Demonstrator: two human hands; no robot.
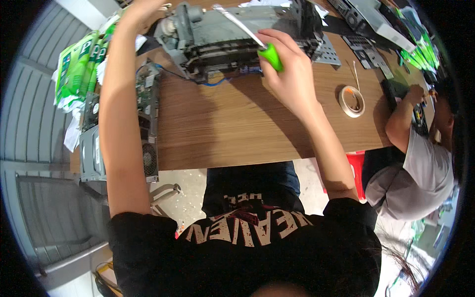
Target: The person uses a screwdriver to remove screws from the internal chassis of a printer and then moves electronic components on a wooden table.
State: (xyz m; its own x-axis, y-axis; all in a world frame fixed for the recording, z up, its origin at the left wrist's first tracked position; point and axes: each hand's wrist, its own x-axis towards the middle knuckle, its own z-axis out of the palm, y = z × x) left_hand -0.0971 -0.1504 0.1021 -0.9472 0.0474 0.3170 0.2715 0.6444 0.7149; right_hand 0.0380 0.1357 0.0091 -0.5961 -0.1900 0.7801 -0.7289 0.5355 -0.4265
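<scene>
My right hand (289, 69) is closed around the green handle of a screwdriver (272, 57). Its long pale shaft points up and left over a stripped grey and black machine body (227, 34), which looks like the inside of a printer. A blue cable (213, 83) runs along its near side. At the top left, my left hand (143, 11) reaches past the machine's left end, beside a pale gear. The frame edge cuts off its fingers, so their grip is hidden.
Under my left forearm lies an opened metal case with circuit boards (148, 133), beside green packs (79, 69). A tape roll (352, 101), a metal plate (363, 52) and a computer case (368, 24) lie right. Another person (418, 173) works at the table's right end.
</scene>
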